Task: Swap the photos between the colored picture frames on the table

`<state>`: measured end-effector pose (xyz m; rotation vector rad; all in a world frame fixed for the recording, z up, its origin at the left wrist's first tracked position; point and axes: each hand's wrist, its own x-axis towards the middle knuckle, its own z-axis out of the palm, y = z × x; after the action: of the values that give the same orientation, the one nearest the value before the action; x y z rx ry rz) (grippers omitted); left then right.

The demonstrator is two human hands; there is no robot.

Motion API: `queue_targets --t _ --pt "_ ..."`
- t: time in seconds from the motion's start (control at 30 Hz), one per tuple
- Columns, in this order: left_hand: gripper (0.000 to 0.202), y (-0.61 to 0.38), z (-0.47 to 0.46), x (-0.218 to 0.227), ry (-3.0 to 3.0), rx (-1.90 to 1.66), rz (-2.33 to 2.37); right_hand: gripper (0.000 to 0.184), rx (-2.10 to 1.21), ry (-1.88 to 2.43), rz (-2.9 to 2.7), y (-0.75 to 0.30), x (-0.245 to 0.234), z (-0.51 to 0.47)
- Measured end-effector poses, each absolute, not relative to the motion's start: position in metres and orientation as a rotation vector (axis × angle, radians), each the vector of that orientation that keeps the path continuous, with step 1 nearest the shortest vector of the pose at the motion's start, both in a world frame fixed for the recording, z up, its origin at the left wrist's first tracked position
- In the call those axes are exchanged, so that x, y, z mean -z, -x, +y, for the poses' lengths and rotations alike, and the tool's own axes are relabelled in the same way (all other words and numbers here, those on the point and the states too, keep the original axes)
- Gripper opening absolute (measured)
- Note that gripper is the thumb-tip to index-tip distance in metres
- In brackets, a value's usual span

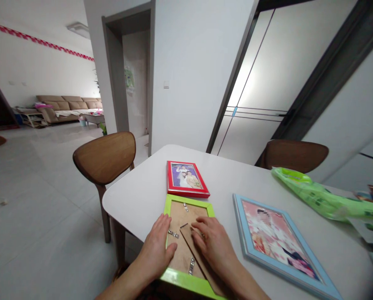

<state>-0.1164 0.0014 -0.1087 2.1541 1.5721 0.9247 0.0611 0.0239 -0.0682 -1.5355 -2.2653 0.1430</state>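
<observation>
A green picture frame [189, 275] lies face down at the table's near edge, its brown backing board [180, 214] showing. Along the left rim, my left hand [155, 243] steadies the frame, fingers over the edge and thumb on the board. My right hand [213, 239] is closed over the right side, with bent fingertips at a small metal clip mostly hidden beneath them. Under that hand slants a brown stand leg [194, 246]. Other metal turn clips show at the top [185, 207], left [173, 234] and bottom [191, 266] of the board.
Beyond the green frame lies a red picture frame [189, 193] with a photo. A light blue picture frame [245, 239] is to the right, near a green plastic package [324, 202]. Wooden chairs stand at the left [106, 156] and far right [294, 156] of the white table [142, 187].
</observation>
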Motion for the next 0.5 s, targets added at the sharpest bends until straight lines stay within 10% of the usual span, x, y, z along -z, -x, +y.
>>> queue_targets --t 0.5 --pt "0.056 0.115 -0.002 0.107 -2.135 -0.945 1.564 0.016 -0.45 1.339 -2.326 -0.026 0.068 0.033"
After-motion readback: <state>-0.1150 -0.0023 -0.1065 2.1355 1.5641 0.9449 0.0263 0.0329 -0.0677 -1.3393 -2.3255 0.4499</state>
